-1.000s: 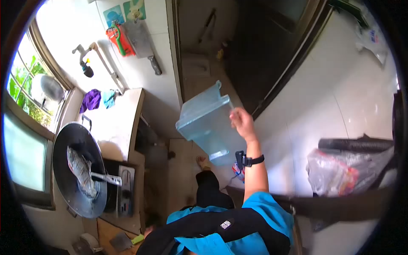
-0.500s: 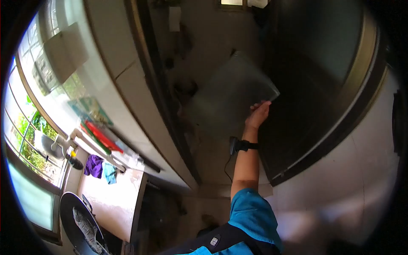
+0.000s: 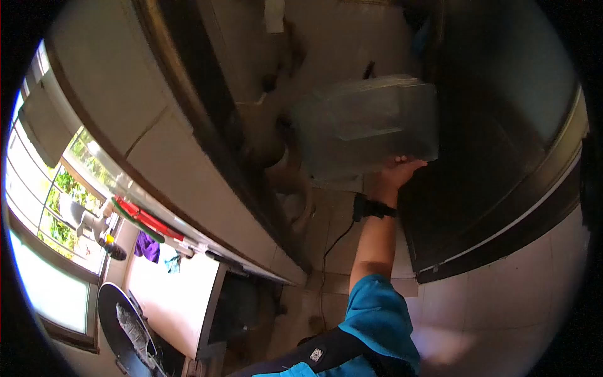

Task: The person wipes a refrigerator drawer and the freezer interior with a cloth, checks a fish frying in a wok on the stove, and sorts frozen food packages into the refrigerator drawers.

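Observation:
My right hand [image 3: 402, 171] is closed on the lower right corner of a translucent plastic box [image 3: 370, 119], held out at arm's length. The box hangs tilted in the dim doorway, and its recessed panel faces me. A black band with a small device and cable [image 3: 339, 245] is on the right wrist. My left hand is out of view.
A dark door [image 3: 496, 157] stands at the right, and a dark door frame [image 3: 220, 132] at the left. Lower left, a wok [image 3: 108, 311] holding a fish [image 3: 133, 328] stands beside a pale counter [image 3: 166, 295] with purple cloth [image 3: 147, 247].
The box has turned in my right hand's grip, so its recessed panel and far edge show more clearly. The view has shifted, and the hand sits slightly lower and further right.

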Demonstrator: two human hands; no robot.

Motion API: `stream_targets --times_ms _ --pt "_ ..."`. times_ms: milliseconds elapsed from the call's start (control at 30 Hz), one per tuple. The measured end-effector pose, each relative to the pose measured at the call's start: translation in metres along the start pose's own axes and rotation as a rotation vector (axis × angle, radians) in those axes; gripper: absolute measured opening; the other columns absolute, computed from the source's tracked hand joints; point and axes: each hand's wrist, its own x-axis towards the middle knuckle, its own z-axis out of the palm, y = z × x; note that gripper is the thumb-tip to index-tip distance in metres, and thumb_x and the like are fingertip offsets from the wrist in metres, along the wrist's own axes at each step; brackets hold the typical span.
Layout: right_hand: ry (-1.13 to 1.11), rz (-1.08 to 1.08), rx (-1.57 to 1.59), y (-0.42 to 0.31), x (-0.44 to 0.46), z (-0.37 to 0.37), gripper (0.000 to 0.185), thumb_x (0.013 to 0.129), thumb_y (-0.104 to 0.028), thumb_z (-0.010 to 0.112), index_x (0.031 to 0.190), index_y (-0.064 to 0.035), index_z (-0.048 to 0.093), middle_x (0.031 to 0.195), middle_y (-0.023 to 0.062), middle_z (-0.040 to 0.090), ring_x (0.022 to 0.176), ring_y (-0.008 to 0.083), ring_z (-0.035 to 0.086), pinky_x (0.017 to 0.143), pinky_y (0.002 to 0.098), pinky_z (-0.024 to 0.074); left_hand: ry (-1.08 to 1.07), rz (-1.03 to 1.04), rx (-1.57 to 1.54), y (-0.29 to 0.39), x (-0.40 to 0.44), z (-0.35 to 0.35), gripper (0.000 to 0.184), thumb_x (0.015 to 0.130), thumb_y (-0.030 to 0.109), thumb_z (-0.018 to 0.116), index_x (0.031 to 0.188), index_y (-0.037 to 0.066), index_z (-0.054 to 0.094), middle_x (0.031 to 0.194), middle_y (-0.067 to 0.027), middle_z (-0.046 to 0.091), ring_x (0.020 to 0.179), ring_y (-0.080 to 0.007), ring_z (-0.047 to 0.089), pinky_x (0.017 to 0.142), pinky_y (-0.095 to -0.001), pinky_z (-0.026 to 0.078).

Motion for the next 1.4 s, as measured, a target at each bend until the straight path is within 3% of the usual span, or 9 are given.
stream_targets --times_ms 233,300,433,500,533,567,767,1033,1400 --pt "-0.044 -0.159 -0.467 -0.066 -0.019 -0.097 0.078 0.093 -0.065 0.032 0.132 0.0024 0.042 0.097 0.0107 0.052 0.081 0.0217 0.049 0.078 0.037 0.0432 0.047 -0.023 -0.051 -0.17 -0.07 0.007 0.022 0.09 0.02 0.052 0.105 0.006 0.059 0.093 -0.0138 0.063 0.084 -0.0257 0.063 0.069 -0.0377 0.051" --pt "-0.052 -0.321 -0.572 -0.088 -0.073 -0.11 0.06 0.096 -0.054 0.04 0.114 0.0025 0.05 0.082 0.0056 0.05 0.068 0.0161 0.043 0.059 0.0281 0.0399 0.077 0.116 0.08 -0.262 -0.101 0.022 0.021 0.09 0.02 0.052 0.104 0.006 0.059 0.092 -0.0136 0.064 0.083 -0.0254 0.063 0.068 -0.0372 0.052" --pt "-0.238 -0.4 -0.932 -0.113 -0.113 -0.182 0.056 0.094 -0.048 0.05 0.114 0.0046 0.057 0.091 0.0135 0.06 0.073 0.0184 0.055 0.063 0.0321 0.0494 0.375 0.493 0.607 -0.453 -0.156 0.07 0.019 0.09 0.018 0.052 0.102 0.006 0.06 0.089 -0.0134 0.064 0.081 -0.0248 0.064 0.067 -0.0362 0.052" --pt "-0.373 -0.563 -1.193 -0.124 -0.158 -0.212 0.053 0.093 -0.047 0.053 0.104 0.0037 0.061 0.085 0.0131 0.062 0.075 0.0187 0.059 0.064 0.0334 0.0511 0.018 -0.255 -0.43 -0.348 -0.246 -0.003 0.023 0.091 0.021 0.049 0.084 0.004 0.063 0.079 -0.0141 0.066 0.074 -0.0265 0.065 0.062 -0.0381 0.053" --pt "-0.401 -0.49 -1.275 -0.127 -0.174 -0.23 0.052 0.092 -0.048 0.053 0.1 0.0029 0.062 0.083 0.0133 0.063 0.074 0.02 0.06 0.062 0.0329 0.0509 0.058 -0.079 -0.235 -0.353 -0.27 -0.02 0.027 0.09 0.02 0.049 0.075 0.002 0.063 0.07 -0.0132 0.065 0.063 -0.0252 0.064 0.056 -0.0376 0.053" --pt "-0.426 -0.424 -1.358 -0.127 -0.189 -0.247 0.052 0.092 -0.048 0.054 0.096 0.0022 0.063 0.082 0.0134 0.064 0.074 0.0212 0.062 0.06 0.0325 0.0506 0.066 -0.454 -0.742 -0.414 -0.256 -0.022 0.027 0.089 0.019 0.048 0.073 0.002 0.062 0.064 -0.0125 0.063 0.054 -0.023 0.062 0.051 -0.0354 0.051" --pt "-0.846 -0.74 -1.694 -0.14 -0.314 -0.337 0.052 0.089 -0.053 0.055 0.09 -0.0018 0.063 0.079 0.0161 0.066 0.072 0.0339 0.062 0.064 0.041 0.0489 0.411 -0.106 -0.892 -0.457 -0.318 -0.131 0.018 0.095 0.027 0.048 0.1 0.012 0.057 0.066 -0.0009 0.06 0.054 -0.0103 0.056 0.047 -0.0252 0.044" --pt "-1.246 -0.597 -1.694 -0.152 -0.404 -0.375 0.052 0.088 -0.053 0.056 0.083 -0.0012 0.061 0.073 0.0162 0.063 0.067 0.0313 0.059 0.062 0.0427 0.0467 0.548 0.348 -1.192 -0.412 -0.218 -0.262 0.024 0.097 0.03 0.046 0.111 0.013 0.056 0.092 -0.0011 0.059 0.078 -0.0099 0.056 0.065 -0.0231 0.047" --pt "-1.461 -0.574 -1.65 -0.157 -0.459 -0.365 0.043 0.084 -0.047 0.065 0.079 -0.0044 0.058 0.064 0.0109 0.058 0.059 0.0273 0.056 0.058 0.0389 0.0464 0.688 0.256 -1.139 -0.36 -0.022 -0.381 0.035 0.097 0.034 0.044 0.123 0.012 0.047 0.099 -0.0019 0.057 0.082 -0.0123 0.054 0.064 -0.0253 0.047"
